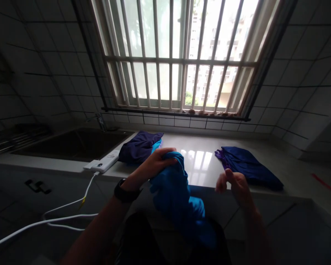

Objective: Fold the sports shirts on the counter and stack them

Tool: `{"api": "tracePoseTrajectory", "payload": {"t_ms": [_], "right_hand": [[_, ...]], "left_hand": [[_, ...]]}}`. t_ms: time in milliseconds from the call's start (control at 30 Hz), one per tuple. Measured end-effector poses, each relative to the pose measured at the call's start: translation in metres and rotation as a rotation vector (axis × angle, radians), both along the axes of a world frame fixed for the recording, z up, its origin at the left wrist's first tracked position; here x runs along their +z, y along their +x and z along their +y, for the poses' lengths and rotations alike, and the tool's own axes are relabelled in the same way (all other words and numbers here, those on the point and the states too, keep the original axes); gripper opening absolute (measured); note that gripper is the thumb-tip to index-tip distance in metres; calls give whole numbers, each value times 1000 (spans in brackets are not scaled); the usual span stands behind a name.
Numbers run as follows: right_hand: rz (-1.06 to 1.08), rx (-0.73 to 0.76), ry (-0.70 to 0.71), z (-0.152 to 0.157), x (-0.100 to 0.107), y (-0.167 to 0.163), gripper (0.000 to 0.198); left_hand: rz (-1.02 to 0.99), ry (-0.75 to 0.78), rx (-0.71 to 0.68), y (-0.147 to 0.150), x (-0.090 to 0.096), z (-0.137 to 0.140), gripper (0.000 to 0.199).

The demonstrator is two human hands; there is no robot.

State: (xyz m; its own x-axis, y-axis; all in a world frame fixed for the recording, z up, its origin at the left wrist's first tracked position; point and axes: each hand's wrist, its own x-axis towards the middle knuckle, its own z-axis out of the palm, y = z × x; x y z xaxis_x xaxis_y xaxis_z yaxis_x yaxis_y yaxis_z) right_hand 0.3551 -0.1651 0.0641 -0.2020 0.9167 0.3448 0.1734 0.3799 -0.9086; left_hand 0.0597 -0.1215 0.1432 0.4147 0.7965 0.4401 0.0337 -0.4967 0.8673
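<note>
My left hand (pixel 165 156), with a dark band on its wrist, grips the top of a bright blue cloth (pixel 172 187). The cloth hangs bunched in front of the counter, its lower end in shadow over my legs. Off to the right, my right hand (pixel 234 184) holds nothing that I can see; its fingers are loosely bent, apart and slightly blurred. Just behind that hand, a folded navy cloth (pixel 248 165) with a purple edge lies on the counter. A dark purple folded cloth (pixel 139 147) rests beyond my left hand, with some bright blue showing at its side.
The pale counter (pixel 187 141) runs below a barred window (pixel 179 59). At the left are a dark sink (pixel 71 143) and a tap (pixel 100 121). A white device (pixel 107 162) sits near the counter's edge, its white cable (pixel 89 186) hanging down in front.
</note>
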Motion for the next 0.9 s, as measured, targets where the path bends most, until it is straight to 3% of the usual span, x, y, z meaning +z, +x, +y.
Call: {"api": "tracePoseTrajectory", "payload": {"t_ms": [67,133,200,267,367,433,467,567,600,667,733,800,833,900], "right_hand": [[31,75,141,3,14,-21,46],[-85,235,157,9,22,-44,56],[-216,274,151,16,23,-59,41],[-269,80,236,23,19,-63,14],[-214,-350,456,31,14,-56,23],[-161,-396,498,35,14,-52,13],[-144,-317,473,36,15,-52,10],[-110,138,284,39,17,-59,75],[-114,296,200,40,17,-62,87],[-164,547,31,40,16,-66,84],[-250,669,-91,39,14,-68,61],[-322,621,-78,38,13,-68,41],[-352,509,-5,37,12,-68,32],[-420,149,221,36,13,-68,19]], "left_hand": [[103,33,-83,5,5,-1,41],[158,67,-104,9,8,-1,41],[165,108,-50,8,8,2,41],[149,149,70,1,6,7,37],[69,190,274,-15,3,17,27],[28,196,306,-21,3,19,24],[25,198,283,-21,4,19,23],[73,216,130,-13,8,12,20],[90,222,79,-9,9,9,20],[115,232,-1,-4,11,5,19],[143,241,-36,-4,10,4,18],[193,250,-15,-9,7,5,17],[217,254,16,-12,6,7,19],[236,262,114,-18,4,10,24]]}}
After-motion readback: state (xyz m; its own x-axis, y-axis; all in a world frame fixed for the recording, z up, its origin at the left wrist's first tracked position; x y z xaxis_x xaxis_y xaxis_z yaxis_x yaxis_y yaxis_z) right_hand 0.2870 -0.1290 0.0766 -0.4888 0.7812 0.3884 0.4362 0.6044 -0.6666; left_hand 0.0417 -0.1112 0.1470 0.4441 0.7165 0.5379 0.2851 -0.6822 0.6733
